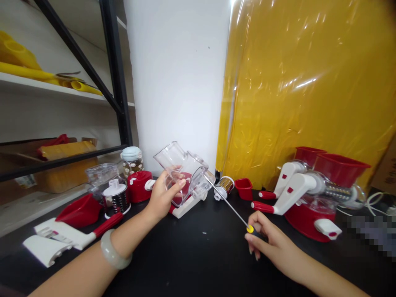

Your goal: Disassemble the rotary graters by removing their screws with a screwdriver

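Note:
My left hand [167, 190] is closed around a clear plastic grater housing [182, 165], holding it tilted above the black table. A screwdriver [230, 204] with a long metal shaft and a yellow-and-dark handle is gripped in my right hand [264, 235]. Its tip reaches the round end of the clear housing; whether it touches a screw there is too small to tell. Behind and under the housing lies a white crank handle [189, 206] with a red grip, partly hidden. Just right of the housing a drum grater [225, 186] with a metal barrel rests on its side.
Two assembled red-and-white rotary graters [309, 194] stand at the right. On the left are a red hopper [79, 210], a white crank [66, 233], a dark drum [116, 198], a red base [139, 185] and a jar [132, 159]. A small red pusher [244, 188] sits centre-right.

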A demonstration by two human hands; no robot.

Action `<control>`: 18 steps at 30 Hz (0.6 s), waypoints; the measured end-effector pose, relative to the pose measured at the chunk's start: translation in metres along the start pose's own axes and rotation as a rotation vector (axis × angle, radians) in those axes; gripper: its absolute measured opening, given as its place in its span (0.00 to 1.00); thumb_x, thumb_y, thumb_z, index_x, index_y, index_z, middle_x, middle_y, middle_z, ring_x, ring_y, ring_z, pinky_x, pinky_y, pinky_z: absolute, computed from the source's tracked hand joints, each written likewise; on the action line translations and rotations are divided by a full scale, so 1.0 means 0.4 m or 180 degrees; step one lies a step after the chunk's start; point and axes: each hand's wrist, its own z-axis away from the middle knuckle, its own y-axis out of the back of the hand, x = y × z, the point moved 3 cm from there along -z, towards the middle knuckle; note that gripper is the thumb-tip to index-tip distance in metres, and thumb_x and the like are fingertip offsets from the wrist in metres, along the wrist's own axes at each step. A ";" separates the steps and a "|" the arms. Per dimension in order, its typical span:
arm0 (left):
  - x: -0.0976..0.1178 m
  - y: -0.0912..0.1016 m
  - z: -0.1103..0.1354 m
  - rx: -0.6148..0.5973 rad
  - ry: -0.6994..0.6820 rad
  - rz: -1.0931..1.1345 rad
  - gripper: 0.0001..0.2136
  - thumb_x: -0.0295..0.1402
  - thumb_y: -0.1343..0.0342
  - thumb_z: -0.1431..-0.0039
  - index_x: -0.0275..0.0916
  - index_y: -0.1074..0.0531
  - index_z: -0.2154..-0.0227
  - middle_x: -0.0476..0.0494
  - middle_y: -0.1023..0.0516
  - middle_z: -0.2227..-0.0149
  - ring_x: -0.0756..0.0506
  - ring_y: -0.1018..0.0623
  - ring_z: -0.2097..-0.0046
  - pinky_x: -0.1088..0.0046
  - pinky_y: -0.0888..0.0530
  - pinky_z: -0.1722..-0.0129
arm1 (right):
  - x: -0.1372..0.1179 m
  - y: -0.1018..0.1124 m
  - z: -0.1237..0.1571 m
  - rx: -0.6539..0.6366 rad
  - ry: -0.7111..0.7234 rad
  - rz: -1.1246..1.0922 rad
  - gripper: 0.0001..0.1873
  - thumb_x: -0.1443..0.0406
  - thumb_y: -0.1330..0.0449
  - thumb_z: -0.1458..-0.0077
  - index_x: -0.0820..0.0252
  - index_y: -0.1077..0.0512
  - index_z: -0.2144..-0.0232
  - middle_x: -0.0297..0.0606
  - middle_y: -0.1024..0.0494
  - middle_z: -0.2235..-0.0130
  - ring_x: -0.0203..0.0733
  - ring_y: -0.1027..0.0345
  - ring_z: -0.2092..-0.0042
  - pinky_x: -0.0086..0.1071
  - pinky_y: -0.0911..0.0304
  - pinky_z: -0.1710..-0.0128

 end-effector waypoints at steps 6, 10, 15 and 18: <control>-0.003 0.001 -0.002 -0.0106 -0.0176 -0.0032 0.37 0.51 0.34 0.55 0.35 0.35 0.45 0.39 0.28 0.58 0.37 0.26 0.54 0.70 0.22 0.74 | -0.011 0.011 0.002 -0.0046 0.0011 0.0706 0.21 0.45 0.48 0.37 0.56 0.34 0.59 0.29 0.35 0.72 0.35 0.40 0.70 0.31 0.40 0.68; 0.010 0.007 0.006 -0.0186 -0.0496 -0.0075 0.33 0.49 0.34 0.51 0.37 0.34 0.46 0.40 0.27 0.59 0.41 0.25 0.57 0.72 0.23 0.71 | -0.033 0.018 0.013 -0.0029 0.0184 0.1092 0.21 0.46 0.51 0.35 0.55 0.33 0.63 0.32 0.33 0.67 0.37 0.39 0.65 0.31 0.39 0.63; 0.040 0.013 0.025 -0.0275 -0.0806 -0.0215 0.29 0.46 0.34 0.49 0.40 0.33 0.46 0.40 0.27 0.56 0.42 0.25 0.58 0.75 0.24 0.71 | -0.042 0.025 0.041 -0.0031 0.0068 0.1079 0.24 0.46 0.60 0.32 0.53 0.32 0.58 0.35 0.30 0.63 0.41 0.35 0.60 0.35 0.38 0.54; 0.054 0.017 0.034 -0.0296 -0.0879 -0.0248 0.29 0.45 0.34 0.49 0.43 0.32 0.45 0.41 0.28 0.56 0.43 0.25 0.59 0.76 0.24 0.74 | -0.052 0.025 0.050 -0.0081 0.0114 0.1158 0.23 0.46 0.60 0.32 0.52 0.33 0.56 0.36 0.30 0.62 0.42 0.34 0.58 0.35 0.38 0.52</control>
